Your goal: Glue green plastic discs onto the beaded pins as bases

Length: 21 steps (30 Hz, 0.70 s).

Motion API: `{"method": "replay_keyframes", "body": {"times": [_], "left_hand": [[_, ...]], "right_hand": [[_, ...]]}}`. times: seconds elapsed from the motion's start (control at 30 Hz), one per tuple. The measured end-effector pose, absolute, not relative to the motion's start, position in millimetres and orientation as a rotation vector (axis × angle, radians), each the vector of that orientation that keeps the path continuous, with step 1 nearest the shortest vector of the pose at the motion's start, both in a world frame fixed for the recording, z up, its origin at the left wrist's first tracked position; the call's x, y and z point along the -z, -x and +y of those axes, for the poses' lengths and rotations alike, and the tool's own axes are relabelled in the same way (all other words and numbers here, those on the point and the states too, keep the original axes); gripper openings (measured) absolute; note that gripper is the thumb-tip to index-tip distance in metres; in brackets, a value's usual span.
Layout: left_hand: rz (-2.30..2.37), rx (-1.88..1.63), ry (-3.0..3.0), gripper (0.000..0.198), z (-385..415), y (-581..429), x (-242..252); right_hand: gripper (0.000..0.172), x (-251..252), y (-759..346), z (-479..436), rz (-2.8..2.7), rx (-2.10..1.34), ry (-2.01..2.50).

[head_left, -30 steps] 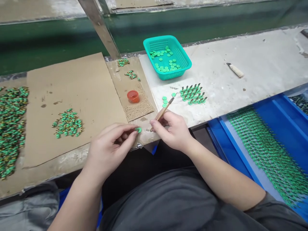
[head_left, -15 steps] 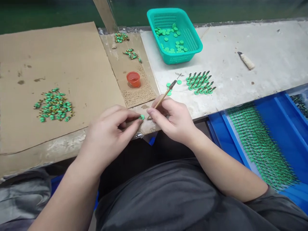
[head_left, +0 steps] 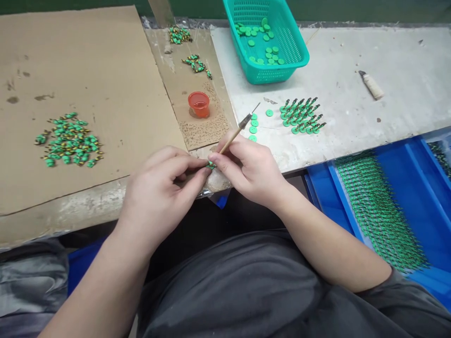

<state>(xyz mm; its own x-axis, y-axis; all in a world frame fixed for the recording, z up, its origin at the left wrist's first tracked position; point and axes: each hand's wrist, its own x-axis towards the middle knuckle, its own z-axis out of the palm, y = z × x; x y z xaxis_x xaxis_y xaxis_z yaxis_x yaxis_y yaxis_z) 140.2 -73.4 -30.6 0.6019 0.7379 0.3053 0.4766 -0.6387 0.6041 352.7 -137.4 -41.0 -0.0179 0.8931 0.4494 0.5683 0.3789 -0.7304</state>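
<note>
My left hand (head_left: 160, 188) is closed, thumb and forefinger pinching a small green piece (head_left: 211, 165) at the table's front edge. Its shape is mostly covered by fingers. My right hand (head_left: 252, 171) grips a thin wooden-handled tool (head_left: 230, 141) like a pen; a dark collar and a fine needle-like tip point up and away. The tool's lower end is hidden at the green piece, where the fingertips of both hands meet. Beyond my right hand lie loose green discs (head_left: 253, 129) and a cluster of discs with dark figures standing on them (head_left: 303, 116).
An orange cup (head_left: 199, 104) of liquid stands on stained cardboard (head_left: 197, 136). Small green-and-gold figures (head_left: 72, 143) lie heaped at left. A teal basket (head_left: 271, 75) holds green discs. A white-handled knife (head_left: 371, 86) lies at right. Below is a blue crate (head_left: 398, 164) with rows of green pieces.
My right hand has moved left, bringing the tool's lower end from beside the green piece to it. The left hand keeps its pinch. The camera view has shifted slightly.
</note>
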Motion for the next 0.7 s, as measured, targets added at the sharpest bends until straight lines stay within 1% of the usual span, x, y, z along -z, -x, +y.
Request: {"method": "replay_keyframes", "body": {"times": [0.23, 0.43, 0.7], "left_hand": [[0.968, -0.743, -2.347, 0.013, -73, -140, 31], [0.975, -0.74, -2.37, 0.017, -72, -141, 29], [0.988, -0.704, -2.346, 0.018, -71, -141, 27]], "right_hand": [[0.025, 42, -354, -138, -1.685, -0.435, 1.268], [0.021, 39, -351, -138, -1.738, -0.39, 1.283], [0.026, 38, -343, -138, -1.781, -0.385, 1.381]]}}
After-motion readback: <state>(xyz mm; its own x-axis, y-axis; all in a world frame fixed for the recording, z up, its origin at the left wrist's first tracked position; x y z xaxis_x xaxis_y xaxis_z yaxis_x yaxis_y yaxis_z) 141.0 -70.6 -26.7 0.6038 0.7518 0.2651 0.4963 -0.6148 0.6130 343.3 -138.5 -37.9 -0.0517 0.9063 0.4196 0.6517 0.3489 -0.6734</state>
